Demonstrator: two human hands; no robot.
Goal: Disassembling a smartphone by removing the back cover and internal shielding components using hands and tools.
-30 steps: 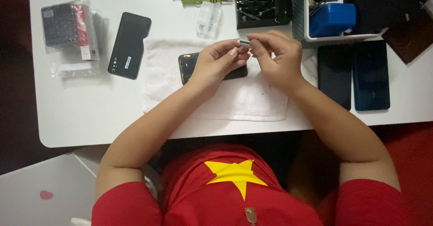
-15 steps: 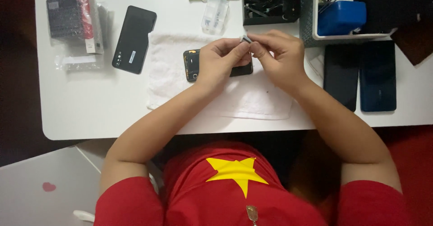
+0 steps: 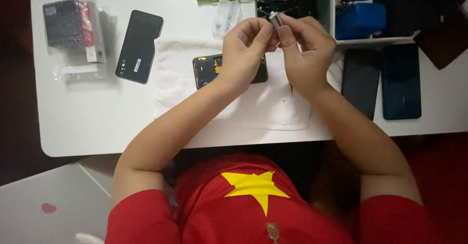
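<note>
Both hands meet above the white cloth mat (image 3: 195, 73), the left hand (image 3: 246, 49) and right hand (image 3: 304, 49) pinching a small silvery-white part (image 3: 276, 19) between closed fingers, raised for a close look. Beneath them at six o'clock lies the opened black phone body (image 3: 207, 71), cushioned on the mat on the white bench (image 3: 87, 122).

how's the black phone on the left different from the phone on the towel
The black phone lies whole and closed on the bare table; the phone on the towel is open, its inner parts showing. The black phone is in full view; the opened one is partly hidden under the left hand. Both lie flat.
</note>
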